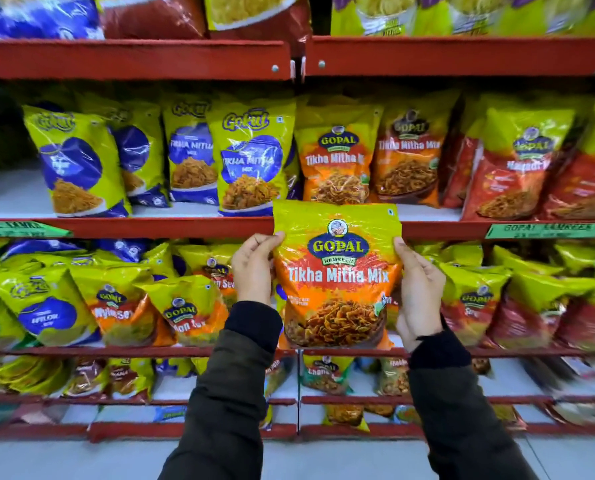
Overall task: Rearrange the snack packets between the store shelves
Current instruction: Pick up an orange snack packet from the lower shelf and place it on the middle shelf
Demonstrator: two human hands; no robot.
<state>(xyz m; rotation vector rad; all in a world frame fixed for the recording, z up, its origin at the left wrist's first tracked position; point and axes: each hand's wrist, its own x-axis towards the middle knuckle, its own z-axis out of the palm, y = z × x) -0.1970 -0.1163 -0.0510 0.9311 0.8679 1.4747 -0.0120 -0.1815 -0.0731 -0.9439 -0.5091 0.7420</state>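
Observation:
I hold a yellow and orange Gopal Tikha Mitha Mix packet [337, 271] upright in front of the red shelves. My left hand [254, 268] grips its left edge and my right hand [419, 292] grips its right edge. The packet's top reaches the lip of the middle shelf [185, 227]. On that shelf, right behind the packet's top, stand two matching Gopal Tikha Mitha Mix packets [337, 157]. To their left are blue and yellow Gokul packets [251, 161].
Red packets [514, 168] fill the middle shelf's right side. The lower shelf [150, 350] holds leaning Gopal and Gokul packets [185, 310]. More packets sit on the top shelf [133, 58] and the bottom shelves. The middle shelf's far left shows bare white board [8, 195].

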